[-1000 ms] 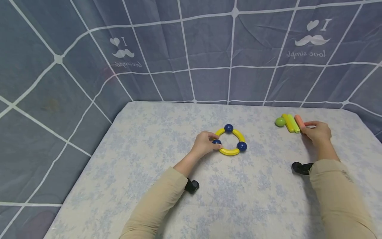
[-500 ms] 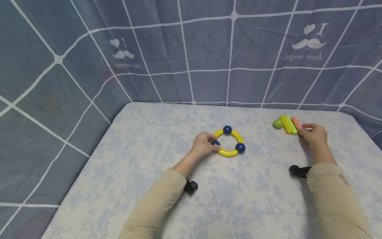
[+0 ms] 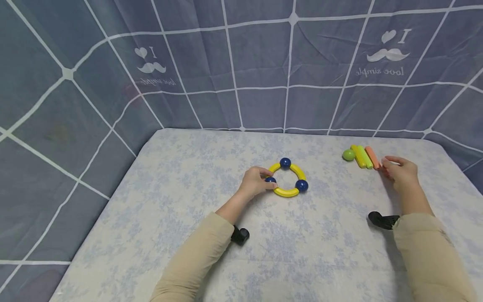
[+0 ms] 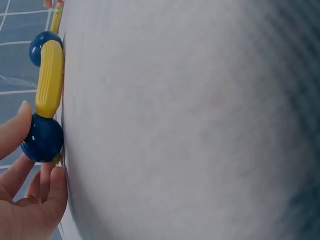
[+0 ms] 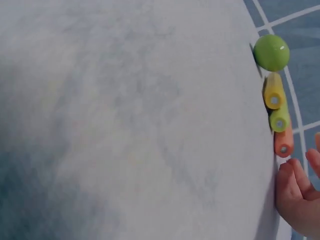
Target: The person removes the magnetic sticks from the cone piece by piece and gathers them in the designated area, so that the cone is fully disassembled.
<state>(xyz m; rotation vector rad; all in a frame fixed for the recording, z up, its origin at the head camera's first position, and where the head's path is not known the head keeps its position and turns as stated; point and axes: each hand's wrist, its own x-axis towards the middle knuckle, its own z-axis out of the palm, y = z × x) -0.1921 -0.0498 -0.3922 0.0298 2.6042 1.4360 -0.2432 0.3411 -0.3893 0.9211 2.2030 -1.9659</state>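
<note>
My left hand (image 3: 254, 182) holds a blue ball (image 4: 43, 140) between thumb and fingers. That ball is one of three dark blue balls joined by curved yellow rods (image 3: 286, 192) into a ring, which lies on the table. At the right, my right hand (image 3: 403, 172) is just beside the near end of an orange rod (image 3: 372, 157), its fingers spread and nothing between them. Left of the orange rod lie a lime-green rod (image 3: 365, 158) and a yellow rod (image 3: 358, 157), side by side. A green ball (image 5: 271, 53) sits at the end of this row.
A pale, blue-patterned cloth covers the table (image 3: 170, 176). Behind and to the left hangs a blue-grey curtain (image 3: 260, 63) with white grid lines. A black wrist device shows under each sleeve.
My right hand has let go of the orange rod and drawn slightly right of it. The orange rod now lies closer to the lime-green rod. My left hand keeps its hold on the ring.
</note>
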